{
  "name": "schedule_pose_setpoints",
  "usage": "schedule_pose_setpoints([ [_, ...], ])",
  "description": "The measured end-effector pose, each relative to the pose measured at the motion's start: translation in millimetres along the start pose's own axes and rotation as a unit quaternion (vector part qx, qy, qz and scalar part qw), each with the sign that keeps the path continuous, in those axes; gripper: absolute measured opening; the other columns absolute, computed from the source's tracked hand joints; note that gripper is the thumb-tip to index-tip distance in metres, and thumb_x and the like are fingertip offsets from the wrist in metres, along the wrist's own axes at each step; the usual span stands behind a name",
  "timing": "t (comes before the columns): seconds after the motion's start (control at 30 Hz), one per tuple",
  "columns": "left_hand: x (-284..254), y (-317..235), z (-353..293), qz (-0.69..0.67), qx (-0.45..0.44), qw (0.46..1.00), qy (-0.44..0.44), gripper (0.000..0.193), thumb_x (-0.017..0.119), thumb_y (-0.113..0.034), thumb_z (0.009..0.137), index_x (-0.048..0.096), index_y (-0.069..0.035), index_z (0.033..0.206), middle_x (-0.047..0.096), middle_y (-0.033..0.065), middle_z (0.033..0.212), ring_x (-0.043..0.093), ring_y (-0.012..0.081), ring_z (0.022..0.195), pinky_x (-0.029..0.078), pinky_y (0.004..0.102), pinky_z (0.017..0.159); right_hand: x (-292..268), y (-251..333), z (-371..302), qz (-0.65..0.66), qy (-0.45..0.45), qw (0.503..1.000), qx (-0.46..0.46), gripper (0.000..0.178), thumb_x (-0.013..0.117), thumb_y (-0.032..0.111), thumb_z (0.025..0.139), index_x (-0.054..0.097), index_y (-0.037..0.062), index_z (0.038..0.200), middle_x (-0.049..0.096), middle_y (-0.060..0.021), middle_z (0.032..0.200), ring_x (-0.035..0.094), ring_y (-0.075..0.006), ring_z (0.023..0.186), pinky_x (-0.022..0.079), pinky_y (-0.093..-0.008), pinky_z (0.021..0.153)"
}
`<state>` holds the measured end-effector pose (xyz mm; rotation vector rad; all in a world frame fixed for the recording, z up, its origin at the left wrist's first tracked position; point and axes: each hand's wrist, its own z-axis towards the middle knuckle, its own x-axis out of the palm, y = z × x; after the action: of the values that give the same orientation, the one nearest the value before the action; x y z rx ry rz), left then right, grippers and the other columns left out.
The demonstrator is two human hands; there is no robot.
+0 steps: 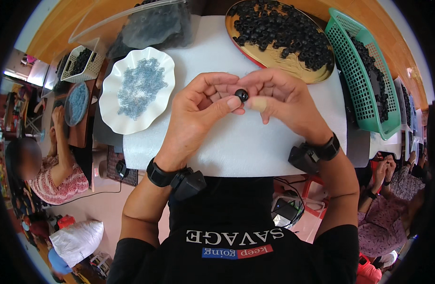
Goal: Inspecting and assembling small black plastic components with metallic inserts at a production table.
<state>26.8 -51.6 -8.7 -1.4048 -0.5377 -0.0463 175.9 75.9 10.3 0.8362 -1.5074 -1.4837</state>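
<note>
Pinched between the thumb and fingers of my left hand (198, 102) is a small round black cap (241, 95) with a hollow in its face. My right hand (286, 102) curls in from the other side, its fingertips close against the cap. A tan bandage wraps its thumb; whatever those fingers hold is too small or hidden to make out. Both hands are over the white padded work surface (217, 151). To their left, a scalloped white plate (111, 102) carries a heap of small clear bluish rings (142, 87). Many similar black caps (279, 31) lie on a gold tray (317, 75) at the far right.
A green perforated basket (369, 106) with black parts stands at the right. A clear plastic bin (92, 28) is at the far left, near a small white basket (94, 66). Other people sit at both sides, one with a patterned pink top (61, 182).
</note>
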Motion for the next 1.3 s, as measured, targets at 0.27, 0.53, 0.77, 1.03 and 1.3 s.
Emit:
schedule_pose_setpoints([
  [0.27,5.3,2.8,-4.2,-0.09,-0.071,0.993,0.007,0.028,0.061,-0.003,0.09,0.055,0.003,0.117,0.064,0.0109,0.102,0.063,0.0154,0.089,0.054,0.0279,0.081,-1.3,-3.8,-3.2,-0.08,0.012,0.995,-0.055,0.018,0.066,0.004,0.087,0.065,0.001,0.104,0.052,0.0023,0.081,0.047,-0.002,0.065,0.037,-0.0166,0.054],
  [0.53,0.0,6.9,-5.6,-0.226,-0.174,0.957,0.044,0.024,0.057,-0.007,0.094,0.057,0.003,0.115,0.064,0.0124,0.103,0.064,0.0172,0.088,0.055,0.0317,0.083,-2.2,-7.0,-1.7,-0.053,0.023,0.997,-0.051,0.018,0.065,0.004,0.088,0.064,0.0006,0.106,0.051,0.0015,0.084,0.047,-0.0021,0.066,0.038,-0.0167,0.054],
  [0.77,2.8,7.7,-6.9,-0.147,-0.116,0.981,0.043,0.021,0.057,-0.007,0.093,0.057,0.002,0.113,0.065,0.0135,0.1,0.065,0.0173,0.084,0.055,0.032,0.079,-0.3,-0.2,-5.0,-0.05,-0.017,0.998,-0.043,0.017,0.061,0.009,0.092,0.064,0.0007,0.106,0.058,-0.0014,0.092,0.053,-0.0043,0.071,0.042,-0.0181,0.057],
  [1.03,-12.2,6.9,-17.8,-0.077,-0.088,0.993,-0.002,0.016,0.06,-0.006,0.091,0.059,0.001,0.106,0.067,0.0117,0.094,0.063,0.0128,0.076,0.053,0.0277,0.07,11.5,54.1,-52.6,-0.066,-0.183,0.981,-0.001,0.023,0.06,0.015,0.093,0.062,-0.0004,0.11,0.062,-0.0065,0.09,0.052,-0.0056,0.063,0.044,-0.0192,0.056],
  [1.3,-16.0,9.7,-19.9,-0.109,-0.075,0.991,0.005,0.017,0.061,-0.007,0.091,0.06,0.0,0.107,0.067,0.0109,0.094,0.062,0.0114,0.075,0.052,0.0265,0.071,22.6,121.5,-70.0,-0.169,-0.242,0.947,-0.126,0.044,0.051,0.034,0.097,0.05,-0.0025,0.122,0.055,-0.0061,0.086,0.039,-0.0026,0.047,0.035,-0.0184,0.039],
])
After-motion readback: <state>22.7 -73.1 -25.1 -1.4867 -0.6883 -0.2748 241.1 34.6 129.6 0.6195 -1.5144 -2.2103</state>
